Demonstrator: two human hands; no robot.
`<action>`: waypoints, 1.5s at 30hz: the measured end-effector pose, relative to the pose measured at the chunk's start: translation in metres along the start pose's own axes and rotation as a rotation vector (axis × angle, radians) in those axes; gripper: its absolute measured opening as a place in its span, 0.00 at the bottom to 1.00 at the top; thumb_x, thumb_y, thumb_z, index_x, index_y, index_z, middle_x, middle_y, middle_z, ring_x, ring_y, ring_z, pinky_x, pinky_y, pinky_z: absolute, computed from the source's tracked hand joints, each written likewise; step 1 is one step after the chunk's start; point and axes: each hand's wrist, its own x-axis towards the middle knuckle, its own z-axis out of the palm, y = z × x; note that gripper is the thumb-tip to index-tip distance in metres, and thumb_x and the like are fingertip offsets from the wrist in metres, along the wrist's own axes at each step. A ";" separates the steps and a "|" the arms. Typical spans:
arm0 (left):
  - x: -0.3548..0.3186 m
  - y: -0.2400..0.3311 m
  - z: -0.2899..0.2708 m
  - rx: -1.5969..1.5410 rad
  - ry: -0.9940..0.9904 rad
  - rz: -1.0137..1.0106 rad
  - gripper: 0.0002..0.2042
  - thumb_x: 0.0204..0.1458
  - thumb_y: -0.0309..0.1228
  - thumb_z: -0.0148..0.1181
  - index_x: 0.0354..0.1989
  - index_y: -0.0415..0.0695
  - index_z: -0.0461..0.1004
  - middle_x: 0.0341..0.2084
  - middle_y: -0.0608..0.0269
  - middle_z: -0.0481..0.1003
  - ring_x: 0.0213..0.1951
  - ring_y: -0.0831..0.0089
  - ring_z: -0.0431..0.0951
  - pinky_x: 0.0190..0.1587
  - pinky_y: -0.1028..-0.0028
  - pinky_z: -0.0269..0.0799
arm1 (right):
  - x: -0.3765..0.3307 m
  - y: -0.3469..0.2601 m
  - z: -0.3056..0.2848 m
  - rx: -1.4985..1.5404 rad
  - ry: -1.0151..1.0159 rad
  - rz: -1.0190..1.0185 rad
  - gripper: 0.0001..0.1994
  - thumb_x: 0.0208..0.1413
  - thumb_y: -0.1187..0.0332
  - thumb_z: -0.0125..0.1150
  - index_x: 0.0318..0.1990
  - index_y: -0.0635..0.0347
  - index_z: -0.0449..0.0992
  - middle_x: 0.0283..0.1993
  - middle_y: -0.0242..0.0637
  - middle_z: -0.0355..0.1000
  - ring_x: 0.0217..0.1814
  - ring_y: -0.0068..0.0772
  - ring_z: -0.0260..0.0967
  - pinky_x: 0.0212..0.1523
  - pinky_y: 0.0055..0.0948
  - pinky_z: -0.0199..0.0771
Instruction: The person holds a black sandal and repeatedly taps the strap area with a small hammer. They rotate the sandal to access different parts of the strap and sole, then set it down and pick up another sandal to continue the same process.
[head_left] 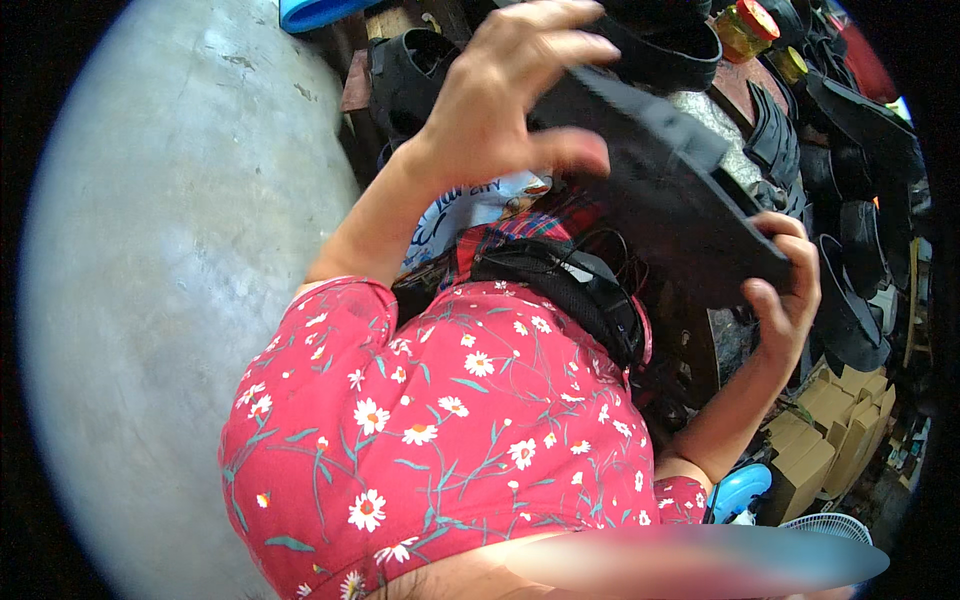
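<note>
A long, stiff, flat black sheet (665, 180) is held up in front of me, slanting from upper left to lower right. Its exact kind and material I cannot make out. My right hand (790, 275) grips its right end, thumb on the near face and fingers over the edge. By the left end is my left hand (500, 95), slightly blurred, its fingers spread and the thumb apart from them. Whether the left hand touches the sheet I cannot tell.
Black curved pieces (850, 310) crowd the right side. Above are a round black container (410, 70) and a red-lidded jar (745, 30). Cardboard boxes (830, 430), a blue object (740, 490) and a fan (830, 525) stand lower right. A grey wall (180, 300) fills the left.
</note>
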 end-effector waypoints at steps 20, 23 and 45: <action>-0.191 -0.043 0.090 0.541 -0.862 -0.617 0.34 0.37 0.40 0.73 0.56 0.47 0.67 0.61 0.51 0.62 0.57 0.52 0.64 0.56 0.47 0.61 | -0.030 0.018 -0.023 0.052 0.105 0.299 0.15 0.58 0.73 0.60 0.52 0.69 0.73 0.49 0.40 0.75 0.52 0.27 0.72 0.55 0.26 0.70; -0.249 -0.067 0.095 0.555 -0.647 -0.461 0.32 0.40 0.43 0.69 0.54 0.44 0.67 0.57 0.50 0.66 0.57 0.53 0.65 0.61 0.46 0.55 | -0.038 0.022 -0.024 0.009 0.194 0.310 0.14 0.60 0.74 0.59 0.52 0.68 0.74 0.48 0.39 0.76 0.51 0.26 0.72 0.54 0.25 0.70; -0.078 -0.014 0.091 0.131 -0.026 -0.070 0.14 0.43 0.30 0.66 0.38 0.45 0.71 0.46 0.54 0.71 0.50 0.53 0.70 0.54 0.58 0.63 | -0.010 0.069 -0.008 -1.004 0.301 0.257 0.18 0.46 0.79 0.61 0.46 0.55 0.71 0.42 0.42 0.71 0.47 0.48 0.68 0.49 0.41 0.68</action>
